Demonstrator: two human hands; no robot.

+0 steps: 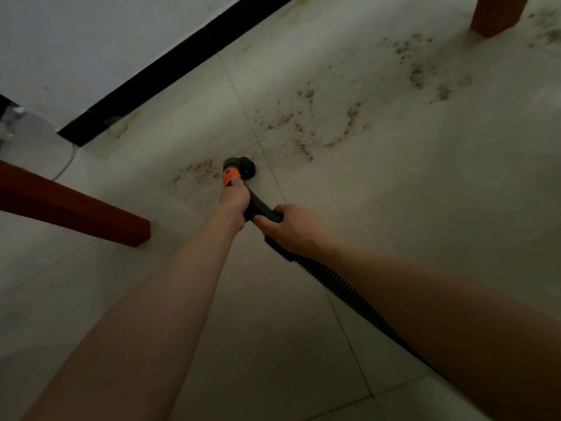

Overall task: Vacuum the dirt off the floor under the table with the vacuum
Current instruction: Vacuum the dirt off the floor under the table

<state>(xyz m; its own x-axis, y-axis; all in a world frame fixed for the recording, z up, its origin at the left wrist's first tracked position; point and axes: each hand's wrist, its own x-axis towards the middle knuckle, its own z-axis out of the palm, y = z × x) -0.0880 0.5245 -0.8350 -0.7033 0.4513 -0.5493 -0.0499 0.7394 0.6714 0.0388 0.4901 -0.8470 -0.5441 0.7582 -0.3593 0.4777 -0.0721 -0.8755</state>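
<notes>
Both hands on vacuum nozzle (239, 166), floor under table.
Left hand (233, 197) fingers clamped near orange collar; right hand (291, 224) clamped behind, at hose (340, 287). Dirt (303, 129) beyond nozzle; table leg (73, 208) left.

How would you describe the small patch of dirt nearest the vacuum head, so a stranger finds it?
Start from the red-brown table leg at top right and follow the long dirt trail down-left to the black vacuum head. The small dirt patch lies just left of it, separate from the trail.

The vacuum nozzle (241, 165), black with an orange collar, rests on the pale tiled floor (394, 208). Its ribbed black hose (334, 284) trails back. Brown dirt (303, 126) lies scattered beyond the nozzle.
</notes>
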